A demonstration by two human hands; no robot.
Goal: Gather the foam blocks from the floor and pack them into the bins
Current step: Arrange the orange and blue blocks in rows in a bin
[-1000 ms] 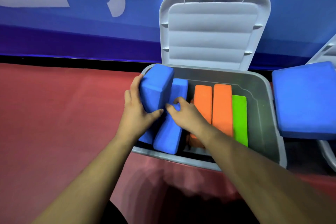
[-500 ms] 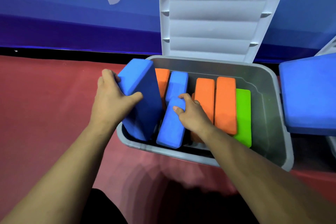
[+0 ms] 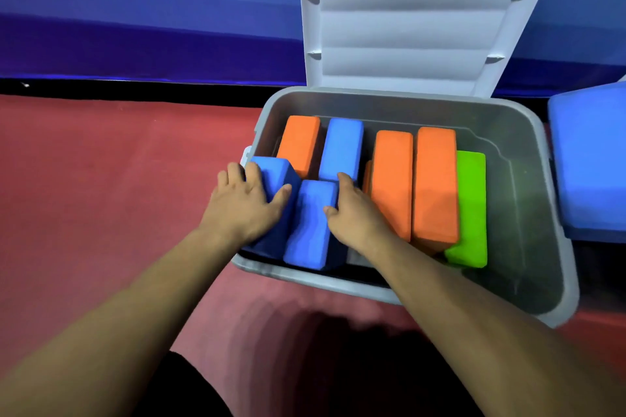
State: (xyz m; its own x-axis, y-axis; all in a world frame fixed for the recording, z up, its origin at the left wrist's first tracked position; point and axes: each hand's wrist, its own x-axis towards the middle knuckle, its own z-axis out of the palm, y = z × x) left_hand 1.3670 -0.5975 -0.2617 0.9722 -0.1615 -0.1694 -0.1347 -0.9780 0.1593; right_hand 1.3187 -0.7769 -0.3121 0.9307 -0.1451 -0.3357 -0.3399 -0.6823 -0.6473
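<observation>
A grey plastic bin [image 3: 528, 200] with its lid [image 3: 416, 17] raised stands on the red floor. Inside stand several foam blocks on edge: an orange one [image 3: 299, 142], a blue one [image 3: 342, 147], two more orange ones [image 3: 393, 179], and a green one [image 3: 471, 206] at the right. My left hand [image 3: 242, 205] grips a blue block [image 3: 276, 176] at the bin's left end, thumb on its right face. My right hand [image 3: 355, 213] holds a second blue block [image 3: 313, 223] beside it, thumb on its top and fingers down its right side.
A large blue foam block [image 3: 591, 159] sits at the right edge, over a second bin that is mostly out of view. A blue wall panel [image 3: 152, 27] runs behind. Red floor [image 3: 101, 179] spreads to the left. The bin's right end holds no blocks.
My left hand has lowered its blue block from a tilted position above the rim down into the bin's left end. My right hand stayed on the neighbouring blue block.
</observation>
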